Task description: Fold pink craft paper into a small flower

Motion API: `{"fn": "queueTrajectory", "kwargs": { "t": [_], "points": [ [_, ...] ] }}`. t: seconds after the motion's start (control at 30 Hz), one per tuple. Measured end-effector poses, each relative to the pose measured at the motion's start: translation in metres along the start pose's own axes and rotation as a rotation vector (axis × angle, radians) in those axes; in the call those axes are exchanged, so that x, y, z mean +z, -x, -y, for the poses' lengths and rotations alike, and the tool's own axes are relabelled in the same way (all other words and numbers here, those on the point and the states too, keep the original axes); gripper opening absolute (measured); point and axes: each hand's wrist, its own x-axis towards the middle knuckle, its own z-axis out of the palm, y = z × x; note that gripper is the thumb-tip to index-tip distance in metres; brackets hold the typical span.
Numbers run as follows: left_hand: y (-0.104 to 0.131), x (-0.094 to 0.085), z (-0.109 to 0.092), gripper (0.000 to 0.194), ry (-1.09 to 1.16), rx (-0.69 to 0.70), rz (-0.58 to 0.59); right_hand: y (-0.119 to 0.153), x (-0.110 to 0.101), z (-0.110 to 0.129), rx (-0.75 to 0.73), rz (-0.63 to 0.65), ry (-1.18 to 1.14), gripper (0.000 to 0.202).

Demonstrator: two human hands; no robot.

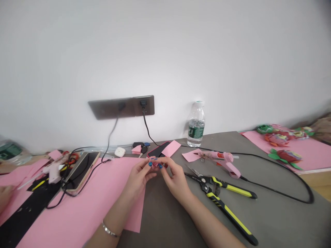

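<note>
Between the fingertips of both hands is a small piece of folded pink paper (pixel 154 164), partly hidden by the fingers. My left hand (pixel 139 175) pinches it from the left and my right hand (pixel 173 175) from the right. Just behind them lie a pink paper slip (pixel 171 148) and a dark phone with a red edge (pixel 157 152). To the right, a pink hot glue gun (pixel 219 157) rests on its side with its nozzle over another pink slip (pixel 189 156). Pliers with yellow and black handles (pixel 217 193) lie spread beside my right forearm.
A large pink sheet (pixel 103 193) covers the left of the grey table (pixel 279 210). A phone (pixel 82 170), cables and a second glue gun (pixel 53 170) lie there, near another person's hand (pixel 5 196). A water bottle (pixel 196 125) stands by the wall. Paper flowers (pixel 287 155) sit far right.
</note>
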Motion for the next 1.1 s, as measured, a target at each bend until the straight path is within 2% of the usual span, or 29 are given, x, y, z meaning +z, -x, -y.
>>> {"fn": "queueTrajectory", "kwargs": {
  "t": [0.1, 0.2, 0.3, 0.4, 0.6, 0.77, 0.87, 1.0, 1.1],
  "points": [
    [-0.001, -0.002, -0.003, 0.039, -0.027, 0.014, -0.029, -0.002, -0.001, -0.001, -0.027, -0.046, -0.001, 0.027],
    [-0.002, -0.007, -0.003, 0.042, -0.093, 0.057, 0.01, -0.004, -0.002, -0.004, -0.026, -0.084, 0.05, 0.022],
    [-0.002, -0.01, -0.002, 0.047, -0.204, 0.076, 0.05, -0.003, -0.002, -0.007, -0.019, -0.054, 0.095, 0.017],
    [-0.001, -0.009, -0.002, 0.049, -0.274, 0.1, 0.04, -0.001, -0.002, -0.009, -0.035, -0.011, 0.162, 0.015],
    [-0.002, -0.009, -0.002, 0.033, -0.331, 0.172, 0.052, -0.001, -0.004, -0.009, -0.078, 0.018, 0.356, 0.013],
    [-0.002, -0.011, 0.003, 0.036, -0.384, 0.2, 0.073, -0.003, -0.006, -0.007, -0.086, 0.017, 0.476, 0.011],
    [0.0, -0.01, 0.001, 0.036, -0.413, 0.208, 0.114, -0.003, -0.005, -0.005, -0.014, 0.001, 0.41, 0.012],
    [0.003, -0.007, -0.002, 0.037, -0.448, 0.237, 0.176, -0.002, -0.001, -0.005, 0.151, -0.066, 0.188, 0.012],
    [0.005, -0.005, -0.003, 0.034, -0.466, 0.287, 0.131, -0.002, 0.003, -0.008, 0.331, -0.065, -0.048, 0.013]
  ]
}}
